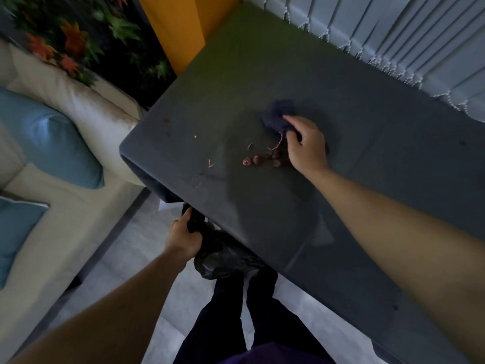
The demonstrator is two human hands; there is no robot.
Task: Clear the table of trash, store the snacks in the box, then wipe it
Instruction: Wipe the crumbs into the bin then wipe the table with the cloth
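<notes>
Head | your right hand clutches cloth on table; left hand grips bag below near edge | sweep scraps toward that edge, bag mouth wide.

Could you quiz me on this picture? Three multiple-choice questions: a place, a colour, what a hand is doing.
1. Where is the trash bag? A below the table edge; B on a shelf; C on the tabletop.
2. What colour is the cloth? A white; B yellow; C dark blue.
3. The right hand is: A empty; B gripping the cloth; C holding a box.
Answers: 1 A, the left hand holds it there; 2 C, it looks navy; 3 B, its fingers curl round it.
</notes>
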